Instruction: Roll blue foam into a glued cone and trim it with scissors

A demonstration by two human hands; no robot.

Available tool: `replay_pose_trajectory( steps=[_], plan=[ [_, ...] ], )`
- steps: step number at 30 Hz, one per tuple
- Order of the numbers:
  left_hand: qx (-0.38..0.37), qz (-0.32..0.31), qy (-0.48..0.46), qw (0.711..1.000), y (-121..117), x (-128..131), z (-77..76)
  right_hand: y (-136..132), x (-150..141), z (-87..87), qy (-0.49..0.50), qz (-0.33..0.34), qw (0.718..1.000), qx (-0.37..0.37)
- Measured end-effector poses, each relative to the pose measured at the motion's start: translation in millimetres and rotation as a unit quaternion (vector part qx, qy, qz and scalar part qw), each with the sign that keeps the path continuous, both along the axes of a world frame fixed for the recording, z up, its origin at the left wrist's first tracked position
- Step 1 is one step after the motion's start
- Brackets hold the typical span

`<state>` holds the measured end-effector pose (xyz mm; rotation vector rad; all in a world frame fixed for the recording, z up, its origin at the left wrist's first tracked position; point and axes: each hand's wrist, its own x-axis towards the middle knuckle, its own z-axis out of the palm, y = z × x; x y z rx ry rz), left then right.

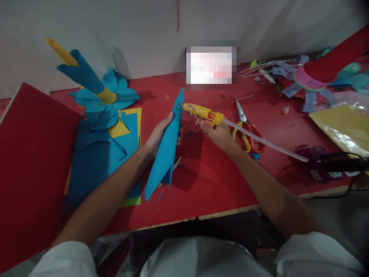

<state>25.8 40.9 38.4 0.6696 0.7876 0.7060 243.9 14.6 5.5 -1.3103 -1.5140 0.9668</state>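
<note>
My left hand (164, 130) is closed around a folded blue paper piece (168, 148), which tapers upward over the middle of the table. In my right hand (215, 130) is a yellow hot glue gun (201, 111), its nozzle touching or very close to the top part of the blue paper. A long clear glue stick (268, 142) sticks out of the gun's back end toward the lower right. Scissors with red and yellow handles (245, 130) lie just right of my right hand.
A blue and yellow paper flower (106, 94) stands at the left by stacked blue sheets (100, 165). A red board (34, 165) rises at far left. Right are a purple box (313, 161), yellow wrapped sheets (343, 123) and a red cone (337, 57). Paper scraps litter the red table (219, 184).
</note>
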Motion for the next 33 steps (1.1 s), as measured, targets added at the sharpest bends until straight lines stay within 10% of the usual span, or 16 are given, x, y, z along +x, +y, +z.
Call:
replay_pose_trajectory(
  steps=[33],
  plan=[
    [0.003, 0.000, -0.009, 1.000, -2.5, -0.8, 0.8, 3.7, -0.4, -0.1, -0.032, -0.001, 0.999, 0.034]
  ],
)
